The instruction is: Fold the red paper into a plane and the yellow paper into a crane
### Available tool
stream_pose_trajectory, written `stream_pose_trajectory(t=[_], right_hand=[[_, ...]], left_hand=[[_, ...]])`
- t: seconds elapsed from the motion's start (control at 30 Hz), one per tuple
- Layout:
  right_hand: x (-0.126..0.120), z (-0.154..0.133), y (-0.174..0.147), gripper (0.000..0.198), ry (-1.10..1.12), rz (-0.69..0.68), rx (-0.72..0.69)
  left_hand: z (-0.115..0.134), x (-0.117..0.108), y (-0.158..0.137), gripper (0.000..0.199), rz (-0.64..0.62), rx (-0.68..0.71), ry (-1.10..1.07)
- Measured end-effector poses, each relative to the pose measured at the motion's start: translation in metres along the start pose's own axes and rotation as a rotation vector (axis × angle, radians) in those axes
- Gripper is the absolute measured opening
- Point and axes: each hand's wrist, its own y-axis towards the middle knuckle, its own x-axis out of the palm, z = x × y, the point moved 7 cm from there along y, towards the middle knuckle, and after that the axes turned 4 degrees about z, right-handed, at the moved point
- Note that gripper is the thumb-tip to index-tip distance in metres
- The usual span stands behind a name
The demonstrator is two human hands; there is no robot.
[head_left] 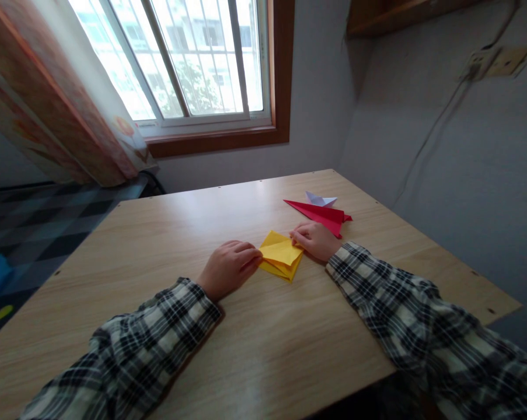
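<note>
Yellow paper (282, 252), one folded piece, is being pinched by the curled left hand (229, 265) and right hand (318, 240); one red plane (322, 215) and one white boat (322, 200) are lying beyond.

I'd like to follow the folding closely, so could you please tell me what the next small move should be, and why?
Probably to press the upper flap of the yellow paper down: it appears to stand a little open above the layers beneath, and the left hand and right hand are at opposite sides of it, well placed to steady and press.
</note>
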Motion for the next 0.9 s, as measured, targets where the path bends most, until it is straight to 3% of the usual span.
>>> stream_pose_trajectory(t=[0.27, 0.43, 0.73, 0.9], right_hand=[[-0.004, -0.004, -0.002, 0.04, -0.027, -0.004, 0.041], [-0.005, -0.003, -0.004, 0.05, 0.026, 0.004, 0.063], [-0.007, -0.015, -0.006, 0.054, 0.14, -0.1, -0.061], [-0.008, -0.012, -0.006, 0.052, 0.128, -0.147, -0.037]], left_hand=[[-0.001, -0.004, 0.001, 0.028, 0.041, -0.044, -0.025], [-0.005, -0.003, 0.0, 0.026, 0.033, -0.086, -0.043], [-0.015, -0.003, -0.002, 0.02, 0.029, -0.218, -0.12], [-0.016, -0.002, -0.002, 0.019, 0.025, -0.241, -0.149]])
